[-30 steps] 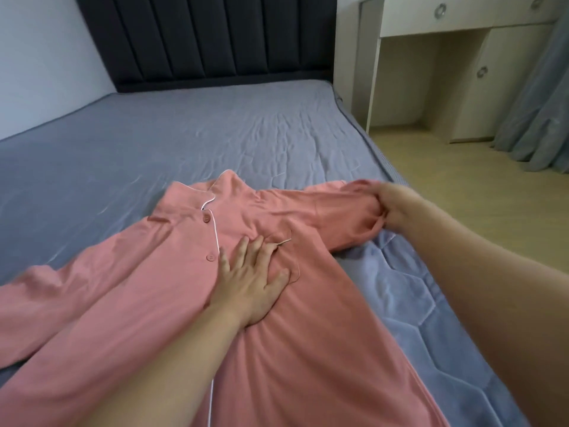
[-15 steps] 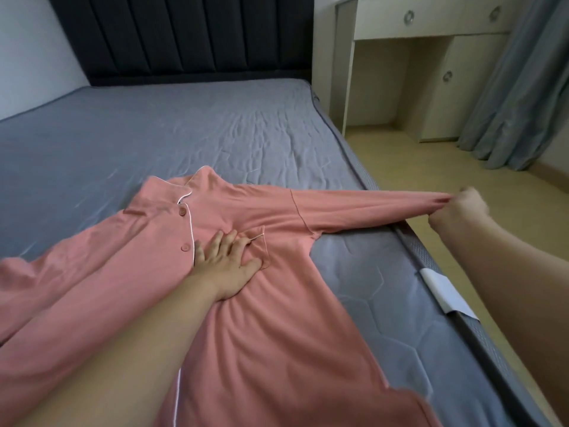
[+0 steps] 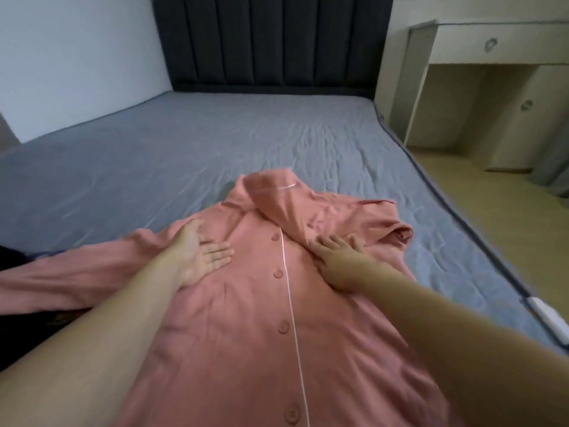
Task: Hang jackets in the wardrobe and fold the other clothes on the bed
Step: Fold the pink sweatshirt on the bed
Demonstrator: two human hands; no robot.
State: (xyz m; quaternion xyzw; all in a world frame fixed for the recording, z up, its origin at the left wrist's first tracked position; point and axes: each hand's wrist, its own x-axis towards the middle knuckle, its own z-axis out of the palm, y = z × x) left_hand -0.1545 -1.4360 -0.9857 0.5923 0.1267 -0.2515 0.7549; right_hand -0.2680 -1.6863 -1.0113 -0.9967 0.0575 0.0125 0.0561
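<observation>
Item: pink button-front garment (image 3: 246,318), laid front-up on the grey bed (image 3: 215,143), collar toward the dark headboard (image 3: 274,41).
Right sleeve (image 3: 277,208): folded in across the chest, cuff near the collar. Left sleeve (image 3: 61,269): extended toward the left bed edge.
Left hand (image 3: 200,257): fingers straight, palm apparently turned up on the left chest; the view is blurred.
Right hand (image 3: 335,260): spread flat, pressing the cloth beside the folded sleeve.
Step, as judged: flattening the first fold.
Risk: the folded sleeve looks loosely bunched; lifting the right hand may let it slide off or crease. The shoulder pile (image 3: 397,232) near the right bed edge could skew the fold.
</observation>
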